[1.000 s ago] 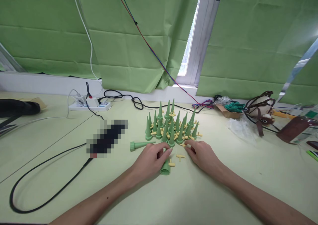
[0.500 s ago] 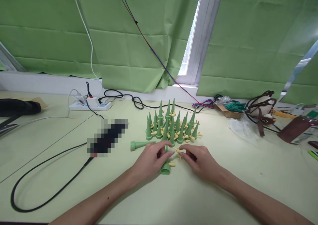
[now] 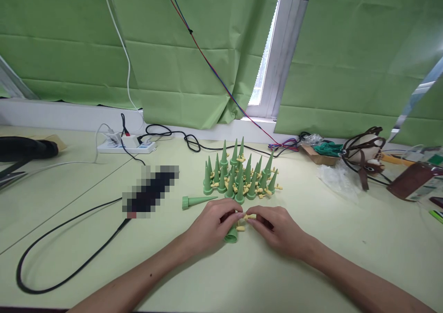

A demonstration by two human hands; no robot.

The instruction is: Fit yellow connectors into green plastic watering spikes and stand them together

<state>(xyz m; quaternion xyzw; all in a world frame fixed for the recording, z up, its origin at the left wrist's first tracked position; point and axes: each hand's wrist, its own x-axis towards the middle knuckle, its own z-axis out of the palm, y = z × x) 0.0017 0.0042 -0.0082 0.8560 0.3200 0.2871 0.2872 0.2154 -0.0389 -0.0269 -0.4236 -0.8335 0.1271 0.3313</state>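
Observation:
My right hand (image 3: pixel 273 225) pinches a small yellow valve (image 3: pixel 248 217) between thumb and fingers. From the other side, my left hand (image 3: pixel 219 218) closes thumb and fingertips on the valve's left end, so the two hands almost meet. Under my left hand a green watering spike (image 3: pixel 230 236) lies on the table, its round open end towards me and most of its length covered. Beside that end rests another yellow piece (image 3: pixel 240 228). A second green spike (image 3: pixel 199 201) lies on its side to the left. Just beyond my hands stand several upright green spikes (image 3: pixel 240 193) with yellow valves on them.
On the left of the pale table (image 3: pixel 194 276) lie a pixelated dark object (image 3: pixel 150 195) and a looped black cable (image 3: pixel 20 257). A power strip (image 3: pixel 126 148) sits at the back. To the right are a clear plastic bag (image 3: pixel 339 180), a cardboard box (image 3: pixel 320 156) and a brown container (image 3: pixel 411 181).
My hands have come closer together, with the right moving slightly left and down. The yellow valve between them has turned and is now more covered by my fingers.

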